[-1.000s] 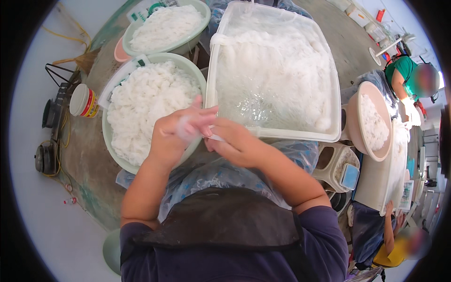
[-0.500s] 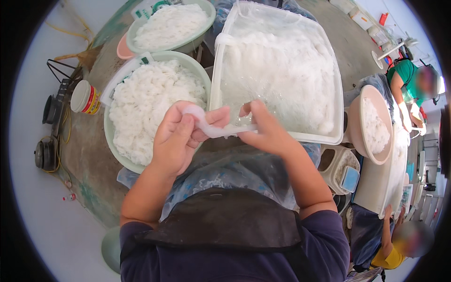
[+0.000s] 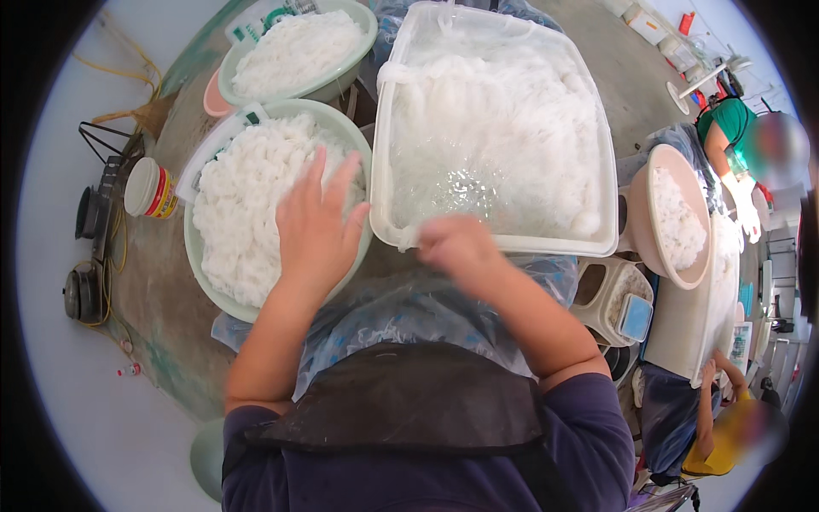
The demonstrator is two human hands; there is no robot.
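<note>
Two hands at work: left hand [image 3: 314,224] flat, fingers spread, on white noodle bundles in pale green round bowl [image 3: 205,260] near desk's left edge. Right hand [image 3: 459,249] blurred at clear rectangular tub [image 3: 607,230] rim; grip unclear. Noodles soft, wet, slippery, tear easily; scoop underneath.

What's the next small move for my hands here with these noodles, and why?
Probably reach the right hand into the white tub for another pinch of loose strands. It sits blurred at the tub's near rim, what it holds unclear, while the left hand lies open and flat on the noodle bundles in the green bowl, seemingly empty.
</note>
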